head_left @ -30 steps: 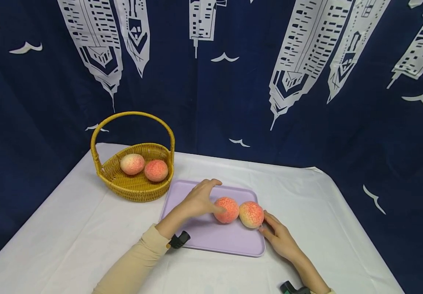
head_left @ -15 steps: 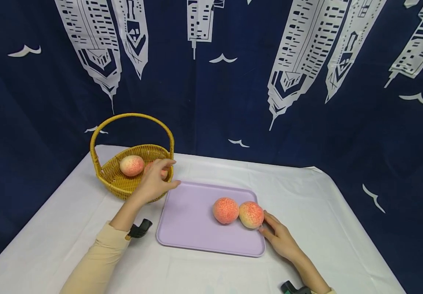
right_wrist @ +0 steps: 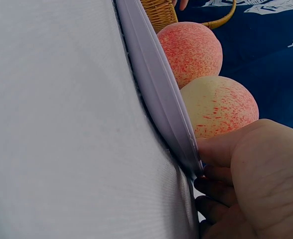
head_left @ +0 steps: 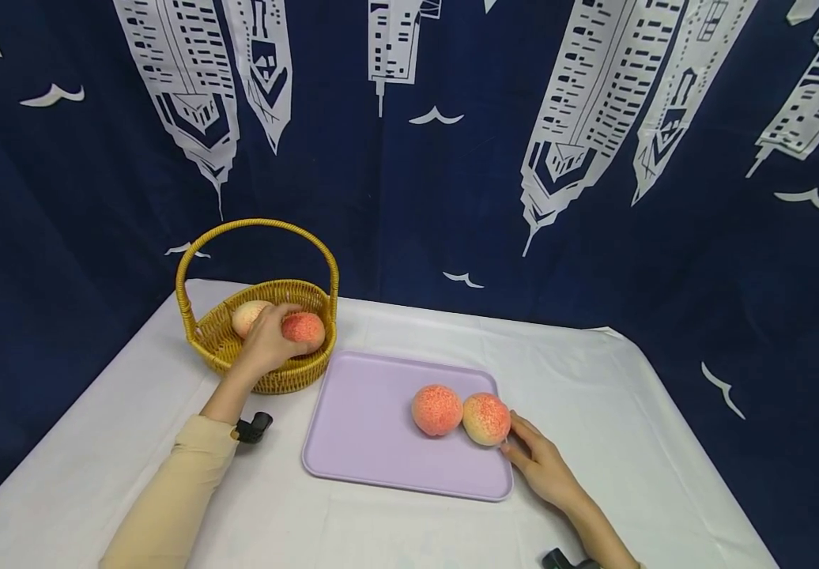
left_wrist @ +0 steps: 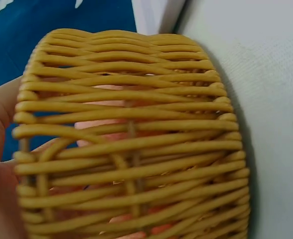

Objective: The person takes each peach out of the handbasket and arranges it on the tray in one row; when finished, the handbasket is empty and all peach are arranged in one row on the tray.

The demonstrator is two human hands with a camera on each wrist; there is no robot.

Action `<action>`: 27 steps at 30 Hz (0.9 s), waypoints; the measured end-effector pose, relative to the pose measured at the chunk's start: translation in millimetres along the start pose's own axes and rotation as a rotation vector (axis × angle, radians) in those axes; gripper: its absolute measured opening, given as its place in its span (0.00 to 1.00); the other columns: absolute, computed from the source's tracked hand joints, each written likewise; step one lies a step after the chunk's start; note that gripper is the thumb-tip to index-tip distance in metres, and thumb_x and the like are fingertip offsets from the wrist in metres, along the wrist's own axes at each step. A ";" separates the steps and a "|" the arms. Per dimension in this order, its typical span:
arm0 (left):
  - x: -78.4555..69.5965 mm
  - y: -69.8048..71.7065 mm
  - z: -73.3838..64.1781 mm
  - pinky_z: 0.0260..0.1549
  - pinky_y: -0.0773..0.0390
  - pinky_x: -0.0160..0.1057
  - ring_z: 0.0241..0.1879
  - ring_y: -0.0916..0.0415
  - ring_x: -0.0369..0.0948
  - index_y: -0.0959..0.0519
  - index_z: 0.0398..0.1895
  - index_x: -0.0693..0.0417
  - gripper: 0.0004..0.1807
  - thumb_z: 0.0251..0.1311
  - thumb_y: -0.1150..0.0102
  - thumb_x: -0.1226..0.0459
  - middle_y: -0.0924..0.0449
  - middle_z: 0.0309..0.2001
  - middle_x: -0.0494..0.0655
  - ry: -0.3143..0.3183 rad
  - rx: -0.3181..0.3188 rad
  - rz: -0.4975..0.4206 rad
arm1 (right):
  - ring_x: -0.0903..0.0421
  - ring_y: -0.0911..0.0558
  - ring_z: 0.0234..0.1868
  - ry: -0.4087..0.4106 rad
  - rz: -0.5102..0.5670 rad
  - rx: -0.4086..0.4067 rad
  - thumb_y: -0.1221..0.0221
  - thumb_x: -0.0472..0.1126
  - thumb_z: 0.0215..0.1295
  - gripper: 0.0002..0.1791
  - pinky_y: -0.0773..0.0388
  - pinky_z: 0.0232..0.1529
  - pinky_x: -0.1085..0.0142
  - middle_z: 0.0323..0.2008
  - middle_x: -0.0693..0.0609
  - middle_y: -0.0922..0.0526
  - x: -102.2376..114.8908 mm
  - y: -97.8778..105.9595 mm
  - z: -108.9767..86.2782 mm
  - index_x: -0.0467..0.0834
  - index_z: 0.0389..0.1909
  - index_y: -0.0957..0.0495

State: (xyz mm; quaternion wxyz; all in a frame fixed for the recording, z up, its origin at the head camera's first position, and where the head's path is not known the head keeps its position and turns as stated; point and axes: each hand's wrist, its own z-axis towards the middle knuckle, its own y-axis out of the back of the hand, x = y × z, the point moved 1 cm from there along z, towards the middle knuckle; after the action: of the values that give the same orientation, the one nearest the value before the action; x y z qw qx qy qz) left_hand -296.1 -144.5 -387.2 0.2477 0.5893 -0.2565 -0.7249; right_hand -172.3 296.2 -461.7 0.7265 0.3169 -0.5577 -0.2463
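My left hand (head_left: 267, 341) reaches over the near rim of the wicker basket (head_left: 281, 383). Its fingers and thumb curl round the redder peach (head_left: 304, 330), which sits in the basket's right part. A paler peach (head_left: 249, 318) lies beside it, partly covered by the hand. In the left wrist view, the woven wall (left_wrist: 136, 107) hides most of the grip. On the lilac tray (head_left: 374, 442), two more peaches touch: a red one (head_left: 437, 410) and a yellow-red one (head_left: 486, 420). My right hand (head_left: 545, 466) holds the tray's right edge, thumb over the rim (right_wrist: 179, 114), close by the yellow-red peach.
A white cloth (head_left: 623, 427) covers the table under tray and basket. The basket's tall handle (head_left: 260, 221) arches above its opening. Behind the table hangs a dark blue curtain (head_left: 452, 190) printed with white buildings and birds.
My left hand has moved left from the red peach on the tray to the basket, and its fingers have closed round a peach there. My right hand stays at the tray's edge.
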 end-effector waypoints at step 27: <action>14.1 -15.5 16.0 0.64 0.38 0.63 0.67 0.39 0.63 0.38 0.70 0.59 0.39 0.54 0.33 0.66 0.37 0.68 0.66 0.109 0.076 -0.059 | 0.34 0.39 0.71 -0.005 0.003 0.004 0.44 0.39 0.68 0.30 0.45 0.68 0.40 0.69 0.32 0.36 -1.3 -2.1 0.0 0.30 0.68 0.36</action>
State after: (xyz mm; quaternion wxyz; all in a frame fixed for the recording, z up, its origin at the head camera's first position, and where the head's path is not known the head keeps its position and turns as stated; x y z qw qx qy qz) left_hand -315.2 -141.0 -405.0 0.2173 0.6443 -0.2526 -0.6884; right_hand -172.6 295.7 -464.1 0.7248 0.3170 -0.5606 -0.2448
